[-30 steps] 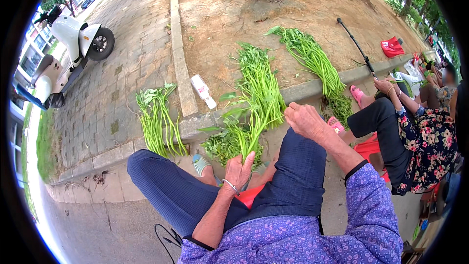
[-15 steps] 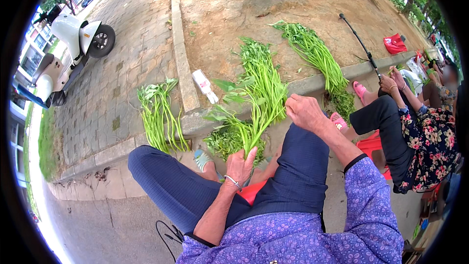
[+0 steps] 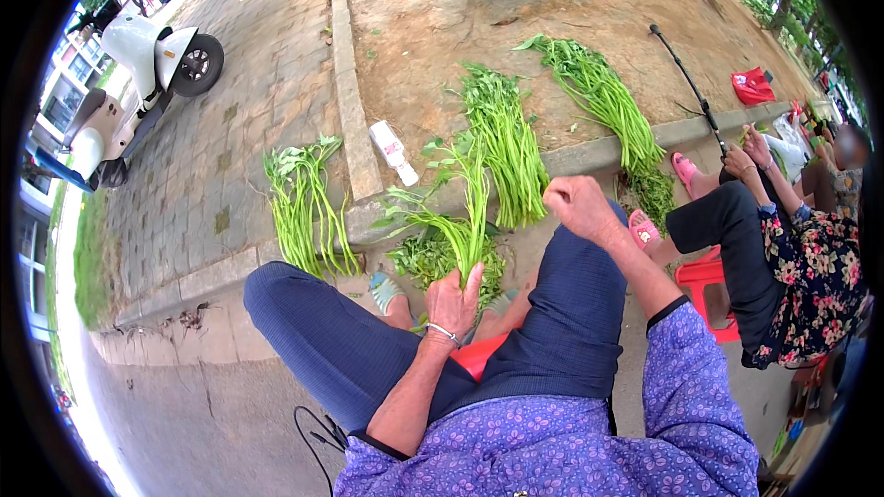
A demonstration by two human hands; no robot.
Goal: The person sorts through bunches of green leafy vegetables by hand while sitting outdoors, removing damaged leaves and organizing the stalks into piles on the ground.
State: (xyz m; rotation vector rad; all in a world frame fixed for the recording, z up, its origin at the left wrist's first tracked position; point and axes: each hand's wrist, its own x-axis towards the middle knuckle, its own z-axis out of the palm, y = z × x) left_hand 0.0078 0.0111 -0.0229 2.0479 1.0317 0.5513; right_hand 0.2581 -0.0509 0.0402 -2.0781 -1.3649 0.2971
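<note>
Between my knees, my left hand (image 3: 451, 306) grips several water spinach stems (image 3: 473, 253) by their lower ends; their leafy tops lean up and away. My right hand (image 3: 584, 210) hovers over my right knee with its fingers curled closed. Whatever it may hold is hidden. Just beyond the held stems, a large bundle of water spinach (image 3: 508, 152) lies across the kerb. A pile of loose leaves (image 3: 419, 260) rests on the ground by my feet. One smaller bunch (image 3: 304, 207) lies to the left, another bundle (image 3: 608, 101) farther to the right.
A white bottle (image 3: 393, 153) lies beside the kerb (image 3: 589, 153). To the right, a person (image 3: 810, 258) sits close to a red stool (image 3: 704, 285). A black pole (image 3: 686, 78) and a red bag (image 3: 753, 86) are behind. A white scooter (image 3: 138, 83) is parked at left.
The stems in my left hand now stand more upright, apart from the large bundle. My right hand has shifted slightly right, its fingers more curled. The whole view has shifted a little.
</note>
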